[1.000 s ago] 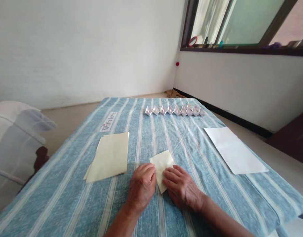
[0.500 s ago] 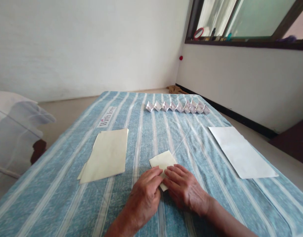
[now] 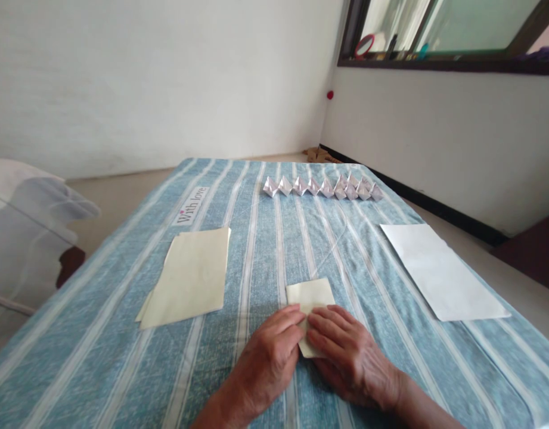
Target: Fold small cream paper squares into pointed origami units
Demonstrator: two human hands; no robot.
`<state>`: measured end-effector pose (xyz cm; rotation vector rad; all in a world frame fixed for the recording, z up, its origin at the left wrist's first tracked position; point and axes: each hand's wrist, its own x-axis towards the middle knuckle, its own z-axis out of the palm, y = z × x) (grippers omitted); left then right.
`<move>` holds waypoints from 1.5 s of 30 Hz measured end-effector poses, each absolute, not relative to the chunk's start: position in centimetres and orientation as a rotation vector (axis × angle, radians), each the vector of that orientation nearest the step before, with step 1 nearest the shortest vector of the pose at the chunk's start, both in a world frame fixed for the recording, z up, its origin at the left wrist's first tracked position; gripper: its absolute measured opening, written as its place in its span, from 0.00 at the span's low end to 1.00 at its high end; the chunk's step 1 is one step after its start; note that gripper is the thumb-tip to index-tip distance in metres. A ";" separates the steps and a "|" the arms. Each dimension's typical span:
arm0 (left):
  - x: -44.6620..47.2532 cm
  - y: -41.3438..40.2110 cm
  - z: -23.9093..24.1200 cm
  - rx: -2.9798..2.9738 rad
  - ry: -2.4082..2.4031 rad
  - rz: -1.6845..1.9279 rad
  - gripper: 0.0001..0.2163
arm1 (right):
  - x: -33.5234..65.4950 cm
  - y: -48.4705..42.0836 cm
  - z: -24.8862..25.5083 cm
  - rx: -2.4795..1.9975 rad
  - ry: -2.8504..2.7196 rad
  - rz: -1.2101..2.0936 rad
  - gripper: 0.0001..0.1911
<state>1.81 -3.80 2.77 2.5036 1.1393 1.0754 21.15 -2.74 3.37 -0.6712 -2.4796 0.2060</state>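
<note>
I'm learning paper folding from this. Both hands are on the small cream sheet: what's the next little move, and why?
Probably run the fingers outward to sharpen the crease: the left hand and right hand meet fingertip to fingertip over the folded cream paper, pressing its near half flat on the striped cloth.

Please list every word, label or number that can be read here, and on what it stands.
"With love": on a white label on the striped blue cloth.
Nothing else is readable; the things on the window ledge are too small.
</note>
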 end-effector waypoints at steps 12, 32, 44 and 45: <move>1.4 -3.5 3.2 2.498 1.197 1.159 0.12 | 23.3 -0.7 3.0 -0.657 -2.411 0.352 0.11; 1.6 -3.0 2.4 2.202 1.483 1.261 0.14 | 23.2 1.5 2.7 -0.878 -1.874 1.101 0.07; 1.9 -3.0 2.0 2.192 1.581 1.276 0.16 | 22.4 1.3 2.0 -1.142 -1.769 0.920 0.07; 1.9 -3.0 1.9 2.190 1.584 1.277 0.17 | 22.3 1.3 1.9 -1.164 -1.768 0.914 0.08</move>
